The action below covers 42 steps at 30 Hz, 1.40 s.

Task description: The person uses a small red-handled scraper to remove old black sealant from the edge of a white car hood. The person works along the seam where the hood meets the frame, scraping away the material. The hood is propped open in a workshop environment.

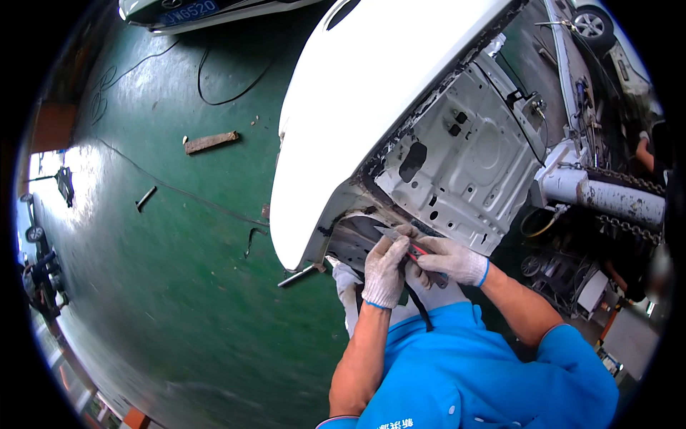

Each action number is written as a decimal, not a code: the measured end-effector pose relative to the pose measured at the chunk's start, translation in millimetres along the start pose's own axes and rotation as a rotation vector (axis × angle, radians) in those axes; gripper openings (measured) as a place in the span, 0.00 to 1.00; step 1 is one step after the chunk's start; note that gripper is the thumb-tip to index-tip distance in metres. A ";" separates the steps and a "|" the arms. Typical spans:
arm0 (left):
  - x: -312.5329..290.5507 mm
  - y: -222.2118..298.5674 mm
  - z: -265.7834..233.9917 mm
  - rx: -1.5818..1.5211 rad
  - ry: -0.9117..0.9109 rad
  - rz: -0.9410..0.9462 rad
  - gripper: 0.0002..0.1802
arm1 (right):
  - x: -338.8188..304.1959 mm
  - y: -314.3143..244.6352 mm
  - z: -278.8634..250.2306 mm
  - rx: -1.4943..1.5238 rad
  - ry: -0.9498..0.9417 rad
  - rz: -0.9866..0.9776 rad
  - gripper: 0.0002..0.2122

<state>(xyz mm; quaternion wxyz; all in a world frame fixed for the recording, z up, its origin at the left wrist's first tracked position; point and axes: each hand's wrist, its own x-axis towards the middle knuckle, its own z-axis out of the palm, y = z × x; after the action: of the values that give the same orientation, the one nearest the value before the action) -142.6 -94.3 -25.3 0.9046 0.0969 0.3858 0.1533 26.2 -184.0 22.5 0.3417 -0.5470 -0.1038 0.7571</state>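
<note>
In front of my body both gloved hands meet around a utility knife (416, 250) with a red and grey handle. Its pointed, blade-like end sticks out up and to the left. My right hand (456, 262) has its fingers wrapped round the handle. My left hand (386, 270) is closed at the blade end, thumb and fingers pinching there; what exactly lies under these fingers is hidden. Just beyond the hands is a white car body section (336, 136) with its bare metal inner panel (471, 157) exposed. Dark sealant and rough cut edges run along the seam between them.
A white painted post with chains (607, 193) stands to the right. On the green floor (179, 286) lie a metal tube (299, 276), a wooden block (211, 142), a hammer-like tool (146, 199) and cables. Another car (207, 14) is at the top; another person's arm (644, 154) shows far right.
</note>
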 end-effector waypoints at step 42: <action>62.0 -36.9 39.6 0.979 0.300 1.034 0.33 | 54.2 -104.1 -9.1 -1.716 0.322 0.018 0.13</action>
<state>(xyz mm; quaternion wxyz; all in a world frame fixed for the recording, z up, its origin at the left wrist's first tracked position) -65.7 -109.2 -50.5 0.5066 0.6385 0.4350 0.3828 67.4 -74.2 33.3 -0.1837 -0.7168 -0.5842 0.3334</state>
